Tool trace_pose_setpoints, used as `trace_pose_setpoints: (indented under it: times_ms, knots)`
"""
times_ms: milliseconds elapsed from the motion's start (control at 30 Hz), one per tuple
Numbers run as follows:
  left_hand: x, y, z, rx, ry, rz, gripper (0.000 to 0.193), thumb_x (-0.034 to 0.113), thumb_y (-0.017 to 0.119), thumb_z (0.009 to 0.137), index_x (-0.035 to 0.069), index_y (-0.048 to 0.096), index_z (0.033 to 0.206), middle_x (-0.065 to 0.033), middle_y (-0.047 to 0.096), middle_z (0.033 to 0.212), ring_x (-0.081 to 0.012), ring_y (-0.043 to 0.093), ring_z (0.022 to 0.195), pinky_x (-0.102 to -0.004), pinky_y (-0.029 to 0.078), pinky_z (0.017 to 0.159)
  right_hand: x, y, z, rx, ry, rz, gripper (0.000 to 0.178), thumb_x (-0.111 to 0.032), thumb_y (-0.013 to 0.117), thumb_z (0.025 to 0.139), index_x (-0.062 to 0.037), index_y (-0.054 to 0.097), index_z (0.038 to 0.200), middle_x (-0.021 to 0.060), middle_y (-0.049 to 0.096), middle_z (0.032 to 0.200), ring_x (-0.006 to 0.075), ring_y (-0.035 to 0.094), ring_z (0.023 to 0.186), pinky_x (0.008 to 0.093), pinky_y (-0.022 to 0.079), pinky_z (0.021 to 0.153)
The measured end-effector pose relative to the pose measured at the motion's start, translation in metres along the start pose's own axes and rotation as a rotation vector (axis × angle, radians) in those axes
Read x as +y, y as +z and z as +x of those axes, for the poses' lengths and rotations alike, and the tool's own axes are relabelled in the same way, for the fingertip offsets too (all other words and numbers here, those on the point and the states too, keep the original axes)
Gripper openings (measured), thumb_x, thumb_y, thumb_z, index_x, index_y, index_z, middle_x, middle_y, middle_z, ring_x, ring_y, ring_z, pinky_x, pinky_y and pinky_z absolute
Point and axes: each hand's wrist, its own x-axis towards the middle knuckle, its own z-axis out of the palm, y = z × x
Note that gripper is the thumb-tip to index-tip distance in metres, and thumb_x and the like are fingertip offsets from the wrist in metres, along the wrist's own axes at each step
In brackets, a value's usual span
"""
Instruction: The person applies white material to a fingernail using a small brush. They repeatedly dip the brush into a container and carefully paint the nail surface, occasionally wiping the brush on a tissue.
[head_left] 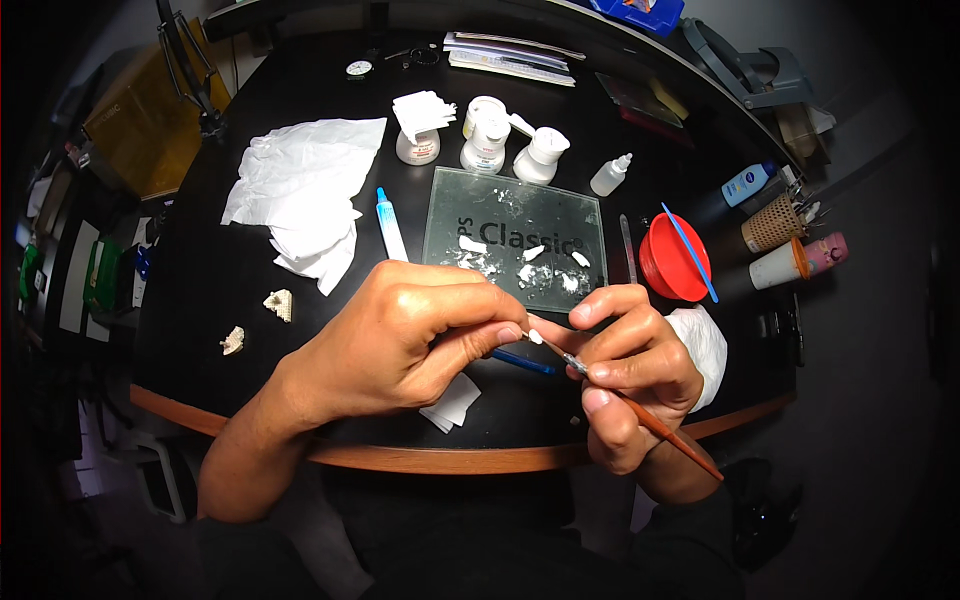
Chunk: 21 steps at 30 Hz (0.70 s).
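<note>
Between the thumb and forefinger of my left hand (405, 335), a small white tooth-shaped piece (535, 337) is pinched by what looks like a thin holder. My right hand (640, 365) grips a brush (668, 436) with a reddish-brown handle and metal collar. Its tip points at the white piece; whether they touch I cannot tell. Just beyond both hands lies a glass slab (515, 208) with several small white paste or powder heaps (533, 253). Under the hands are a blue pen-like tool (523, 361) and a folded white paper (453, 403).
White bottles (486, 145) stand behind the slab, beside a dropper bottle (611, 175). A red bowl (658, 262) with a blue stick (690, 250) sits right, near a crumpled tissue (702, 352). Left are white tissues (300, 185), a blue-and-white tube (390, 222) and pale cast pieces (279, 305).
</note>
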Motion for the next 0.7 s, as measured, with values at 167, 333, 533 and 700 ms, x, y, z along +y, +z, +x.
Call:
trace_pose_setpoints:
  times_ms: [167, 333, 533, 700]
  knots:
    - [-0.0064, 0.0007, 0.0021, 0.003, 0.112, 0.054, 0.008, 0.002, 0.076, 0.088, 0.002, 0.075, 0.096, -0.0066, 0.068, 0.077, -0.0201, 0.065, 0.068, -0.0324, 0.048, 0.061, -0.0044, 0.002, 0.0004, 0.112, 0.076, 0.176, 0.02, 0.008, 0.059, 0.076, 0.004, 0.063, 0.095, 0.0168, 0.063, 0.084, 0.0319, 0.062, 0.103, 0.0475, 0.065, 0.089]
    - [-0.0081, -0.0007, 0.0004, -0.007, 0.134, 0.114, 0.012, 0.001, 0.077, 0.086, 0.003, 0.076, 0.098, -0.0063, 0.069, 0.08, -0.02, 0.067, 0.073, -0.0318, 0.049, 0.063, -0.0055, -0.0006, 0.0008, 0.074, 0.054, 0.054, 0.02, 0.009, 0.061, 0.074, 0.0029, 0.065, 0.093, 0.015, 0.064, 0.082, 0.0309, 0.064, 0.1, 0.0451, 0.064, 0.089]
    - [-0.0049, 0.0008, 0.0009, -0.005, 0.063, 0.038, 0.014, -0.002, 0.076, 0.086, 0.002, 0.077, 0.099, -0.0066, 0.071, 0.084, -0.0195, 0.067, 0.075, -0.0309, 0.052, 0.065, -0.004, -0.0031, 0.0016, 0.035, 0.032, 0.006, 0.021, 0.009, 0.062, 0.073, 0.0019, 0.067, 0.092, 0.0129, 0.065, 0.083, 0.031, 0.066, 0.1, 0.0439, 0.062, 0.09]
    - [-0.0043, 0.0004, 0.001, -0.012, 0.053, 0.039, 0.013, -0.001, 0.076, 0.086, 0.002, 0.076, 0.098, -0.0072, 0.07, 0.083, -0.0199, 0.067, 0.074, -0.0311, 0.052, 0.065, -0.0035, -0.0024, -0.0001, 0.052, 0.039, 0.019, 0.02, 0.009, 0.063, 0.073, 0.0017, 0.067, 0.091, 0.0128, 0.065, 0.084, 0.0311, 0.066, 0.1, 0.0436, 0.062, 0.09]
